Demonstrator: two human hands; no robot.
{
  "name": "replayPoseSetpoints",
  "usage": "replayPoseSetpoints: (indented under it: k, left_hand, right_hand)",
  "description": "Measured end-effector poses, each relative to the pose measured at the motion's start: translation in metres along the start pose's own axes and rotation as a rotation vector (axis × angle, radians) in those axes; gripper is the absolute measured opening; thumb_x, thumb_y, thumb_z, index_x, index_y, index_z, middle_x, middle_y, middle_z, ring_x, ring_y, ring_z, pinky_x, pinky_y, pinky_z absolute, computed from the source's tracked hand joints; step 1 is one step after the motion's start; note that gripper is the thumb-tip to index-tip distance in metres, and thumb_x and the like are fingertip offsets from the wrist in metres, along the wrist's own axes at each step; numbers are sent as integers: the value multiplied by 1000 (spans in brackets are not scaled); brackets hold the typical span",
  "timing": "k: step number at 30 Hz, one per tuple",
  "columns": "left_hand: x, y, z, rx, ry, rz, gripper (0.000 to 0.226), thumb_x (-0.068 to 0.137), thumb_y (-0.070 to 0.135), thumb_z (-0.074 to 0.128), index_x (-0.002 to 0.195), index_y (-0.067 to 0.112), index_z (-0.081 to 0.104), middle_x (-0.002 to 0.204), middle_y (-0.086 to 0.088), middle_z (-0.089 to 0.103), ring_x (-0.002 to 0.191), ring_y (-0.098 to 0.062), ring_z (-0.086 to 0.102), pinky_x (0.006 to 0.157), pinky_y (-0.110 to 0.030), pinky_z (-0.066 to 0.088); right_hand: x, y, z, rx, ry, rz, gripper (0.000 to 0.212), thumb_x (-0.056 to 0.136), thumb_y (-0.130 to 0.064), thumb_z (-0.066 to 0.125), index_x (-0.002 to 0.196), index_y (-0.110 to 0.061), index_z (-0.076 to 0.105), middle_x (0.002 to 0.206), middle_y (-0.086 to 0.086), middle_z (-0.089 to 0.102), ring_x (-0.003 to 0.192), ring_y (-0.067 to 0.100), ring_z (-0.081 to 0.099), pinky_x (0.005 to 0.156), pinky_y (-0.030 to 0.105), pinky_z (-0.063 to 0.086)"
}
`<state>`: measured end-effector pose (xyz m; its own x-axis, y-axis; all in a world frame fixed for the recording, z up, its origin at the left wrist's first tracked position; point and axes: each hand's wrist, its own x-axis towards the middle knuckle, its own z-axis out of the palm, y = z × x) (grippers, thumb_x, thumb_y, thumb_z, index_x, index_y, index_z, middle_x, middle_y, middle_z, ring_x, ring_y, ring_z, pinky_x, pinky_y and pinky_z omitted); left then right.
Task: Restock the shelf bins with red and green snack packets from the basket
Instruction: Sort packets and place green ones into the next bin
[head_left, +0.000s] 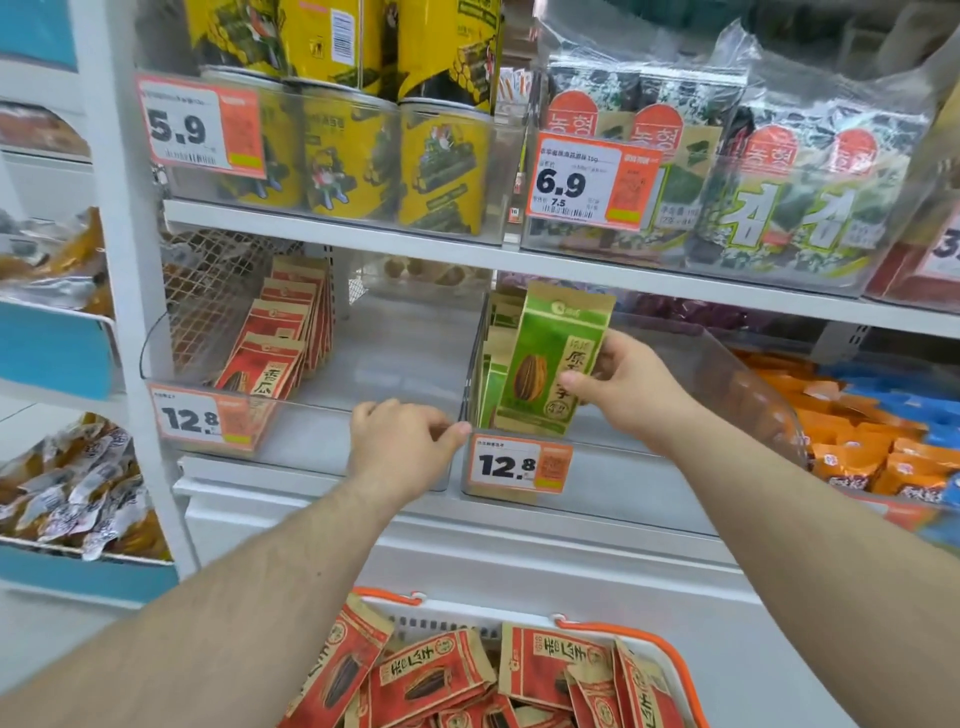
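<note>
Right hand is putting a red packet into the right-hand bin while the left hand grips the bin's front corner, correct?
Not quite. The head view shows the right hand holding a green packet, not red, at the right-hand bin. The left hand does grip the bin's front corner.

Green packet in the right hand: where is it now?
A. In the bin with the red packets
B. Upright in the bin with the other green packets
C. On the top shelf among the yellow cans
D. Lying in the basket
B: the right hand holds the green packet upright at the front of the right bin, beside other green packets.
</note>
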<state>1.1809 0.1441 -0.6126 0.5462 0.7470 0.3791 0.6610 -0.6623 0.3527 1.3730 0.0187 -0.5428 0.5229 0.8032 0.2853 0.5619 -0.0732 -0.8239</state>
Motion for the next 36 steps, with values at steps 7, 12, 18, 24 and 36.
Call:
replayPoseSetpoints:
  k: [7,12,18,24,36]
  left_hand:
    - [2,-1,3,5,16,4,39,94,61,45,90,34,73,89,12,70,100,-15,53,88,-32,20]
    - [3,-1,6,2,21,1,37,95,60,45,80,35,68,84,13,68,89,-12,44,86,-32,18]
    - [3,-2,8,10,33,5,37,95,60,44,77,35,65,83,14,66,90,-11,44,90,-33,21]
    - [4,-3,9,16,15,5,37,95,61,43,72,35,58,78,16,61,88,-10,40,93,-35,23]
    - [10,0,-15,-91,-202,-3,44,97,61,39,104,32,72,102,10,71,118,-16,52,103,-35,21]
  right_hand:
    - [16,10,24,-271,-313,308,9,89,-9,71,88,-17,68,89,3,72,77,17,70,63,28,60]
    - [25,5,30,-357,-318,427,11,78,-16,82,84,-14,73,76,5,74,64,19,68,61,30,60]
    - [31,7,44,-350,-337,570,24,73,-11,85,94,-9,73,84,7,76,73,19,74,65,31,62]
    - [36,6,49,-447,-307,539,35,70,-16,85,102,-6,73,90,7,76,73,16,69,59,23,52]
    - [3,-35,39,-460,-207,558,34,81,-38,80,79,-15,55,81,2,58,74,16,55,66,30,48]
